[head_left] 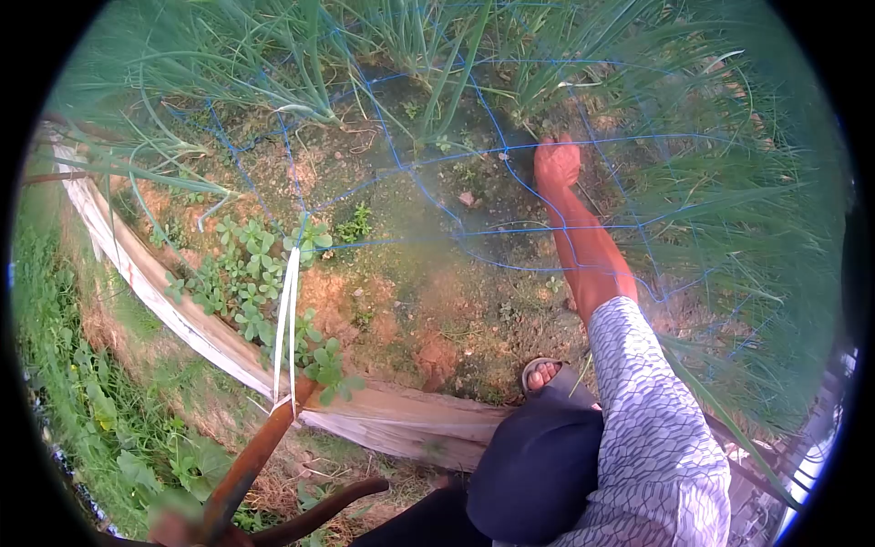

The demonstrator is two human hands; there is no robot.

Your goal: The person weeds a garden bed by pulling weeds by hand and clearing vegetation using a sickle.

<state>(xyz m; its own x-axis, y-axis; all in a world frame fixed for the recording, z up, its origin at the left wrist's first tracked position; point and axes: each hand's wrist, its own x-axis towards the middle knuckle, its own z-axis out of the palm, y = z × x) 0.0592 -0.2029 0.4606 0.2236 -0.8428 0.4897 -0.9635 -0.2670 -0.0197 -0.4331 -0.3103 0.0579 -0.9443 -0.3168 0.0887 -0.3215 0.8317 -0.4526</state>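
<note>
The right hand (pixel 557 164), a loose fist, meets the soil (pixel 465 301) beneath the blue net (pixel 410 168), strands of which cross the forearm. Onions (pixel 547 46) stand just beyond the hand and to its right. Its fingertips are hidden, so whether it grips anything cannot be told. The left hand is out of view. Far right, leaves blur; at lower left, a smudge covers the post's (pixel 246 465) foot.

The right hand (pixel 557 164) reaches down amid blue netting (pixel 406 168).
</note>
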